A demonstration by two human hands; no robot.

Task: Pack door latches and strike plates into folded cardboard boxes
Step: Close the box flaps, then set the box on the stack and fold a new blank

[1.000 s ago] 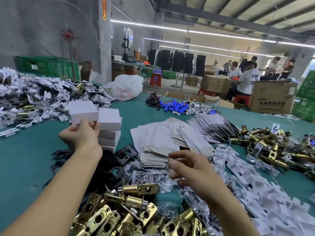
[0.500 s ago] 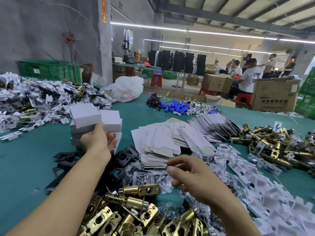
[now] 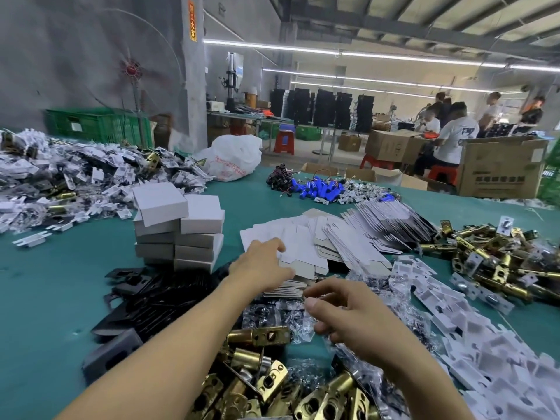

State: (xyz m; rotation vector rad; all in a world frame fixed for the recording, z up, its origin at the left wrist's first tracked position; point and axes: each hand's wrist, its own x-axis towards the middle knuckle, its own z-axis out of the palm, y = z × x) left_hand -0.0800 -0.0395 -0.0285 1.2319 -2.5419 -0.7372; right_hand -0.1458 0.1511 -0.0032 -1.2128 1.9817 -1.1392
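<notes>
Head view: left hand (image 3: 260,266) outstretched, fingers (image 3: 276,244) on cardboard blanks (image 3: 298,237).

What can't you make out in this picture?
Head view only.
Right hand: curled fingers hide whether it holds anything.
Boxes: closed, contents hidden.
Latches: pile cut off by the bottom edge.
Sign on the pillar: too small to read.
</notes>
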